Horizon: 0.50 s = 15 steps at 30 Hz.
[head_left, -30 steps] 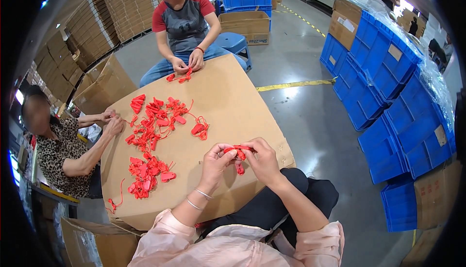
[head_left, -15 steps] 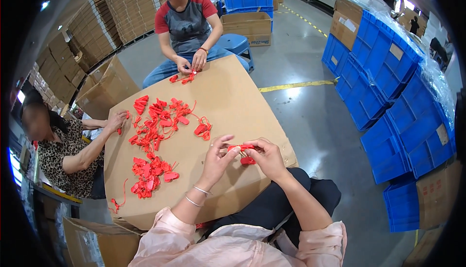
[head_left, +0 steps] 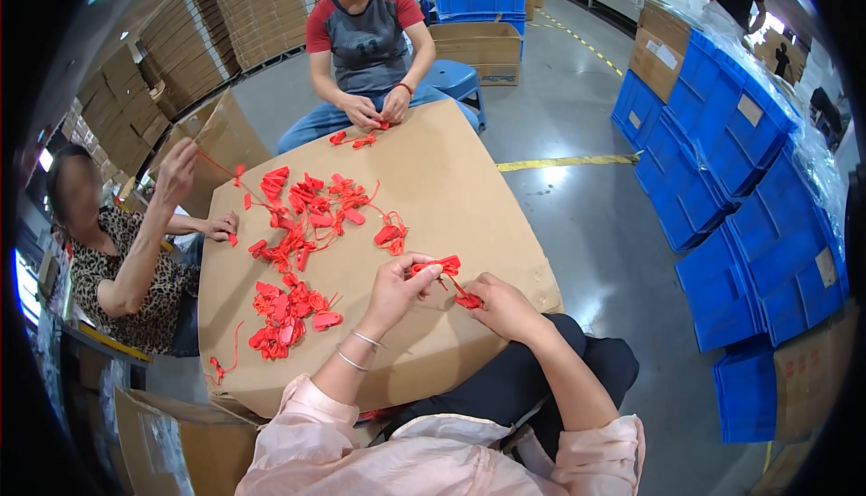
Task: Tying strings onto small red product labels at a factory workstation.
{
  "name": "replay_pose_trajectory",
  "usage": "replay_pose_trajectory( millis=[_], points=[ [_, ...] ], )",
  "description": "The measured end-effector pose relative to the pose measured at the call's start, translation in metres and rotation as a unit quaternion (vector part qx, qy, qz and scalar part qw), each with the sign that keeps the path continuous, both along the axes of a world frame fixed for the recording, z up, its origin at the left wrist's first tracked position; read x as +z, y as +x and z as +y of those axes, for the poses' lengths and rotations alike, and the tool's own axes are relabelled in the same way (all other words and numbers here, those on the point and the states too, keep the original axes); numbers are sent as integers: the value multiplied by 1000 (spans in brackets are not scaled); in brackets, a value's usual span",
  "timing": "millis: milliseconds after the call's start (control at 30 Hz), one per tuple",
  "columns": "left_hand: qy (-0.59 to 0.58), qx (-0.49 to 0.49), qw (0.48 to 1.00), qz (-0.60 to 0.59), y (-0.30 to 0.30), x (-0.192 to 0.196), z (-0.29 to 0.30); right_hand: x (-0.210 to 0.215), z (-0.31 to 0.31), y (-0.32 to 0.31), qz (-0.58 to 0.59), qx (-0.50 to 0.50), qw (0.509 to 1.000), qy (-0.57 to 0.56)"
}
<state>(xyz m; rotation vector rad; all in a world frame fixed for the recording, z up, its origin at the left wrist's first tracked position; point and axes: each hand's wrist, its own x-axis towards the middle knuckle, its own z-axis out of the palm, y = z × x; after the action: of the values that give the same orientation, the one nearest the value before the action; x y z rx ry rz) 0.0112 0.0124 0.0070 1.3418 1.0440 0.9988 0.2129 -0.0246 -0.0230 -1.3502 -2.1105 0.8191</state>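
Note:
My left hand (head_left: 400,287) pinches a folded bundle of red cord with a flat red piece (head_left: 442,267), above the near right part of the cardboard tabletop (head_left: 442,189). My right hand (head_left: 507,307) is closed on a small red tag (head_left: 468,300), joined to the bundle by a short length of cord. Two heaps of similar red corded tags lie to the left, a far heap (head_left: 302,225) and a near heap (head_left: 287,317). A single coiled red tag (head_left: 391,234) rests beyond my left hand.
Across the table a co-worker (head_left: 370,45) handles red tags with both hands. At the left another co-worker (head_left: 135,270) draws up a red cord. Open cartons stand near the left corners; blue crates (head_left: 722,117) are stacked along the right. A blue stool (head_left: 458,86) is beyond the table.
My hands have moved apart, the right one lower, with cord showing between the bundle and the tag. The left co-worker has raised one hand, pulling a cord up.

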Motion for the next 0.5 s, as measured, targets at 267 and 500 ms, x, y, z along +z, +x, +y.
replay_pose_trajectory(
  millis=[267,500],
  points=[
    [-141,-188,970,-63,-26,10,-3,5,8,2,221,-32,957,-187],
    [-65,-194,975,85,-22,-3,-12,11,4,-4,340,-69,904,-250]
  ],
)
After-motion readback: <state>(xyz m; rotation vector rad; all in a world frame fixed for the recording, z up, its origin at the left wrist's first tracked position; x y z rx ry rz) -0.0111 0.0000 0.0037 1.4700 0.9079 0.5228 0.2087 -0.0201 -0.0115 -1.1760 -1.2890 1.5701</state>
